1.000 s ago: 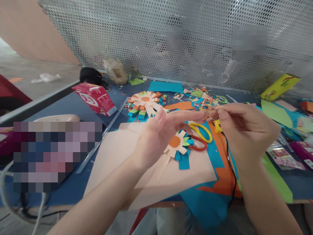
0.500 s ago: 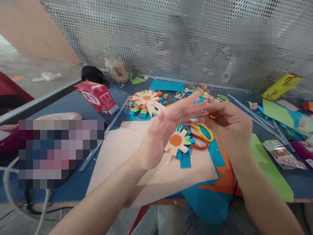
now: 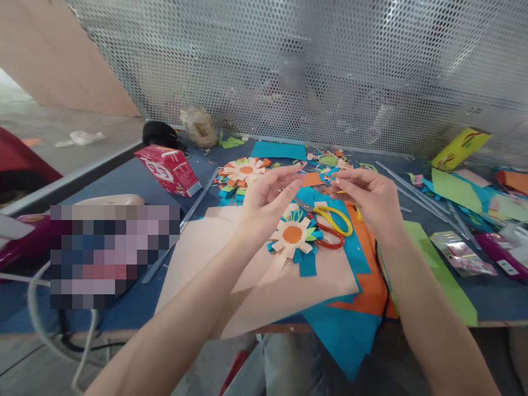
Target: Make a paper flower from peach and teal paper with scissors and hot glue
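Note:
My left hand (image 3: pixel 270 201) hovers over the pale peach paper sheet (image 3: pixel 198 247), its fingers curved and the thumb apart, with nothing visible in it. Opposite it, my right hand (image 3: pixel 369 201) has thumb and fingers pinched together; anything between the tips is too small to make out. Below and between the hands lies a layered paper flower (image 3: pixel 294 235) with an orange centre, peach petals and blue and green strips. Scissors (image 3: pixel 330 225) with yellow and red handles rest beside it on blue paper. A larger paper flower (image 3: pixel 245 169) sits behind my left hand, partly covered by it.
A pink-red box (image 3: pixel 169 170) stands at the left, near a purple-handled tool (image 3: pixel 25 242). Paper scraps (image 3: pixel 330 160) litter the back beneath a perforated metal panel (image 3: pixel 247 71). Green paper (image 3: pixel 433 275), clear sticks (image 3: pixel 424 201) and a yellow box (image 3: pixel 462 148) are on the right.
My hands have moved apart from each other. The left hand's outstretched fingers have curled, and the scissors' blades now show between the hands. The view has shifted slightly.

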`<state>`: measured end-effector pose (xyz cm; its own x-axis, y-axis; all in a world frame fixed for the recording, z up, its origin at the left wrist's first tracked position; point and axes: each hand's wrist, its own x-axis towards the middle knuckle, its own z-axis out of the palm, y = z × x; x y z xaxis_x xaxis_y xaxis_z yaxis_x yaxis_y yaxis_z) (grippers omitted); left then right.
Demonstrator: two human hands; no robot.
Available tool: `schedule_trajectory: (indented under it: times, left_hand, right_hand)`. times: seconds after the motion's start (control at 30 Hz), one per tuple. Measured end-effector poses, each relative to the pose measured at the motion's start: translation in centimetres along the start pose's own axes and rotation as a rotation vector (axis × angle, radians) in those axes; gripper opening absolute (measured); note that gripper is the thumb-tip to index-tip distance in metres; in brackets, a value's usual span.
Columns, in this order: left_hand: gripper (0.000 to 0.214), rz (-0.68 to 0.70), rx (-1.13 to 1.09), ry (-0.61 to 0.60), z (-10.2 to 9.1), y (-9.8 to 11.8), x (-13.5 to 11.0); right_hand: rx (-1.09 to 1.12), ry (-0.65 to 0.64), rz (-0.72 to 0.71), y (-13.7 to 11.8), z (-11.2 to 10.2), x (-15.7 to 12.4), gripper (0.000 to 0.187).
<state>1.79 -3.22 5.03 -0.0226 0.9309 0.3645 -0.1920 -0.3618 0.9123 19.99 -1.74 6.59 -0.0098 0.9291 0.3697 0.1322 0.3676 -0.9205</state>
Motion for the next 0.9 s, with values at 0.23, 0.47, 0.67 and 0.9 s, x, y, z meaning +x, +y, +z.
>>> schedule_trajectory:
  times: [0.23,0.47,0.67,0.9]
  left_hand:
    - [0.054,-0.147,-0.299,-0.1,0.1,0.2,-0.1]
    - [0.061,-0.176,-0.28,-0.17,0.5,0.5,-0.5]
    - [0.062,-0.203,-0.248,-0.255,0.5,0.1,-0.3]
    - [0.042,0.074,0.065,-0.063,-0.3,-1.2,0.6]
  right_hand:
    - [0.175,-0.105,0.164,0.9,1.3,-0.2,0.025]
    - [0.293,-0.22,0.154,1.3,2.8,-1.0,0.036]
    - [0.267,-0.244,0.209,1.7,2.6,-0.8,0.03]
    - [0.3,-0.225,0.297,2.6,2.2,-0.4,0.027]
